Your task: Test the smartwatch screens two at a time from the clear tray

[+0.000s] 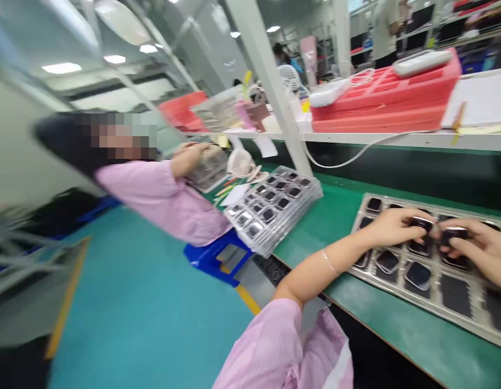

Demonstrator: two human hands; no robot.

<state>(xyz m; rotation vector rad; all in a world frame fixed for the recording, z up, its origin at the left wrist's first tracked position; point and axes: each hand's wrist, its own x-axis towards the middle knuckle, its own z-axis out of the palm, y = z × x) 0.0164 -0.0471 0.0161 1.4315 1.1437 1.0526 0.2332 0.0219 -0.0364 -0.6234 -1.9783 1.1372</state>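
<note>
A clear plastic tray [426, 296] with square pockets lies on the green bench at the right. Several dark, rounded-square pieces like smartwatch bodies sit in its pockets, while some front pockets look bare. Over the tray, my left hand [392, 226] pinches a dark watch-like piece [421, 223] between thumb and fingers. Close beside it, my right hand [483, 246] grips a second watch-like piece [454, 234], held just above the pockets. The fingertips of both hands nearly meet. Part of my right hand runs past the frame's right edge.
A stack of filled trays [274, 208] stands left on the bench. Beyond it, a co-worker in a pink smock [161, 200] sits on a blue stool [218, 259], near a small fan [240, 163]. Above, a shelf [355, 141] holds red foam [388, 102]; a white post [274, 81] rises between.
</note>
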